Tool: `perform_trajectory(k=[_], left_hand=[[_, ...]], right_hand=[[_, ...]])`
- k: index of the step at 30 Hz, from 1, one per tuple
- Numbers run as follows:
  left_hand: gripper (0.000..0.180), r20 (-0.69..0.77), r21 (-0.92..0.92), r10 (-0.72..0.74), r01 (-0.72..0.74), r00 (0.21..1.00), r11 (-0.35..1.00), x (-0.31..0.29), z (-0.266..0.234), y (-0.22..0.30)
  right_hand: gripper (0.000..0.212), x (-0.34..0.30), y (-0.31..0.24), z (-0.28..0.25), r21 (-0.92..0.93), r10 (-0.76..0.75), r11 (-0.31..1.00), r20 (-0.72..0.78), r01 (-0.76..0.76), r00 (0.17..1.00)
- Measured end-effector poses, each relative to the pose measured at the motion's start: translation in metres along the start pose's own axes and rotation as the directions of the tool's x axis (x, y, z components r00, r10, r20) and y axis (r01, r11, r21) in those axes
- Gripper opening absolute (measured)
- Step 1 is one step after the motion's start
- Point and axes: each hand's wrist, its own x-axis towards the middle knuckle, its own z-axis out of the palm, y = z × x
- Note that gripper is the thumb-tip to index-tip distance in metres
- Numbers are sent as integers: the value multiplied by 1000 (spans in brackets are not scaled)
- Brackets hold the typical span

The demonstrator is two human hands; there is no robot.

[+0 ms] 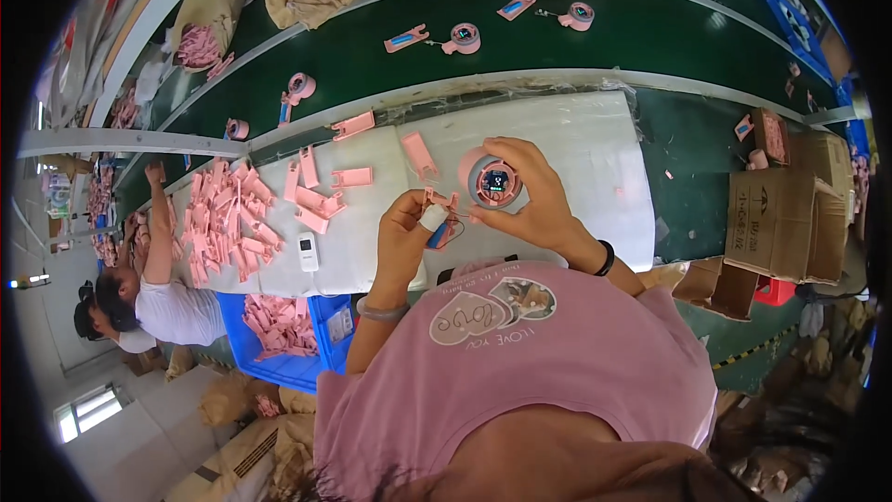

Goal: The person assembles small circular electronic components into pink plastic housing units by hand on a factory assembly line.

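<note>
My right hand (pixel 544 209) grips a round pink housing (pixel 468 168), thumb and fingers around its rim. A round board with a small lit display (pixel 496 182) sits inside it. Closed on a pink handle shell (pixel 450 199) is my left hand (pixel 401 240), just left of the housing. A blue cylindrical battery (pixel 438 237) and a white piece (pixel 433 217) show at the shell. Thin wires run beside the battery, between the hands. Beyond them, a loose pink handle shell (pixel 419 154) lies on the white padded worktop (pixel 585 149).
A heap of pink shells (pixel 228 218) and a small white device (pixel 308 251) lie to the left. Below stands a blue crate (pixel 330 316) of pink parts. Fan assemblies (pixel 462 38) rest on the green conveyor (pixel 344 56). Cardboard boxes (pixel 771 223) stand right; a co-worker (pixel 172 302) is left.
</note>
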Motion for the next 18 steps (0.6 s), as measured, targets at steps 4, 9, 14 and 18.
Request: perform_trajectory(k=[4, 9, 14, 18], left_hand=[[16, -20, 19, -76, 76, 997, 997, 3, 0, 2], [17, -1, 15, -64, 64, 998, 998, 8, -6, -9], [19, -14, -45, -189, 188, 982, 981, 18, -2, -9], [21, 20, -87, -257, 258, 966, 962, 32, -8, -21]], right_hand=[[72, -1, 3, 1, -17, 27, 1000, 13, -26, 1000], [72, -2, 8, 3, -7, 49, 999, 15, -49, 999], [74, -1, 19, 3, -26, 79, 997, 20, -79, 997], [75, 3, 30, 6, -35, 102, 994, 32, -101, 994]])
